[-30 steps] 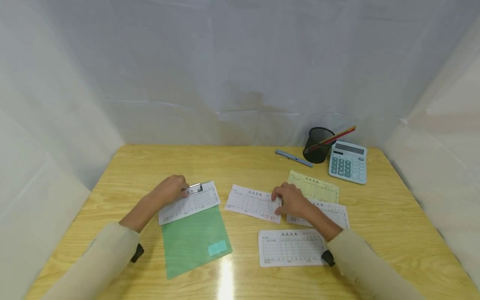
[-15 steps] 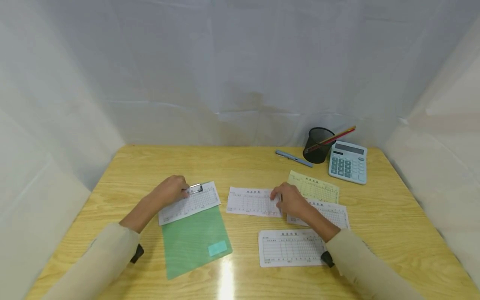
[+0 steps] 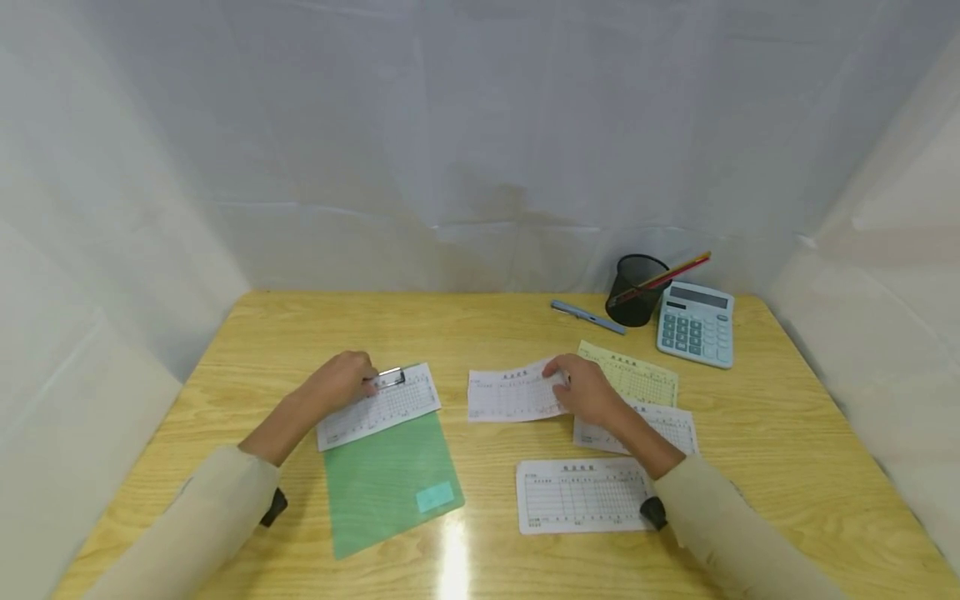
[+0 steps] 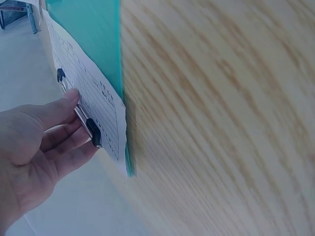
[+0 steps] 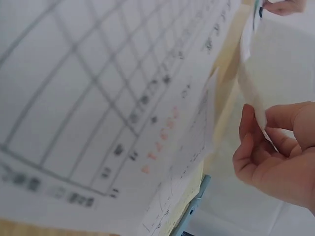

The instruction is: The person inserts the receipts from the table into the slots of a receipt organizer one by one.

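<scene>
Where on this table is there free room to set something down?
Free: rear left, between green clipboard and pale backdrop; front middle, between clipboard and nearest white form. Crowded: rear right, where calculator, mesh pencil cup, blue pen and yellow form cluster.

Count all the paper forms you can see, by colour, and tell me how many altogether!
White: 4 (the form on top of the green clipboard, the held form, the half-hidden form, the nearest form)
Yellow: 1 (the yellow form)
Total: 5
</scene>
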A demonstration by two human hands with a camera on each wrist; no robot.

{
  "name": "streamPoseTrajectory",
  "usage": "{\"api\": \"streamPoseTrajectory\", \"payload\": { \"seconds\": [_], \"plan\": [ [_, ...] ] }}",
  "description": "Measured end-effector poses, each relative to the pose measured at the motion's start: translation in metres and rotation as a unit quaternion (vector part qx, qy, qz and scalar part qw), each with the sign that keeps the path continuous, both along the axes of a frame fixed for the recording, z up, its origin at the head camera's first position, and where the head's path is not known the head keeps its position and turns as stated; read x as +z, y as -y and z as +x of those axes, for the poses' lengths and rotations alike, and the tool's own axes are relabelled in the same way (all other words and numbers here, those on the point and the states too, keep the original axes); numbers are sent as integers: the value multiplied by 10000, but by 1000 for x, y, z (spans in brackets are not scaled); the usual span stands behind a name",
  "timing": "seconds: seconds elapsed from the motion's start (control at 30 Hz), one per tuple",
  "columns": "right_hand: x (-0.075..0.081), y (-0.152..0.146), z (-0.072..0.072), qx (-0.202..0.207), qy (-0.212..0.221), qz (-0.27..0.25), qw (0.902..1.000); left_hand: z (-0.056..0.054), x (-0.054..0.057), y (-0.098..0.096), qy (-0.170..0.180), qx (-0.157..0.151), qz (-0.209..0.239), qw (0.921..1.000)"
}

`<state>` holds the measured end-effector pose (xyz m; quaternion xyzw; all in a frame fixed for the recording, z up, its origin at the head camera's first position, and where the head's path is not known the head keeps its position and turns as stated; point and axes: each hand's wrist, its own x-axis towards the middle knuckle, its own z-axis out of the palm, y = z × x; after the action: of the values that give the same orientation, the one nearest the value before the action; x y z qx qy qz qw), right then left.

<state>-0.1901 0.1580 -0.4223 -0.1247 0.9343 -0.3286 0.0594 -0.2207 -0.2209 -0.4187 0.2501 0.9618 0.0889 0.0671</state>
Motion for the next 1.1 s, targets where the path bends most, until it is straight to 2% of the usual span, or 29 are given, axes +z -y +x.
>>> {"api": "streamPoseTrajectory", "payload": {
  "seconds": [0.27, 0.53, 0.63, 0.83, 0.97, 1.1],
  "plan": [
    [12, -1, -4, 108, -281, -431, 9986, 0, 0, -1, -61, -60, 85, 9999],
    [31, 9, -6, 532, -13, -1391, 9888, 1, 2, -2, 20, -3, 120, 9999],
    [32, 19, -7, 646, 43, -1554, 9857, 1, 2, -2, 20, 18, 152, 9999],
    [26, 50, -7, 719, 448, -1574, 9839, 0, 0, -2, -41, 6, 138, 9999],
    [18, 77, -9, 782, 695, -1349, 9853, 0, 1, -2, 0, 39, 81, 10000],
    [11, 103, -12, 804, 757, -1061, 9882, -2, 2, -2, 37, 8, 32, 10000]
  ]
}}
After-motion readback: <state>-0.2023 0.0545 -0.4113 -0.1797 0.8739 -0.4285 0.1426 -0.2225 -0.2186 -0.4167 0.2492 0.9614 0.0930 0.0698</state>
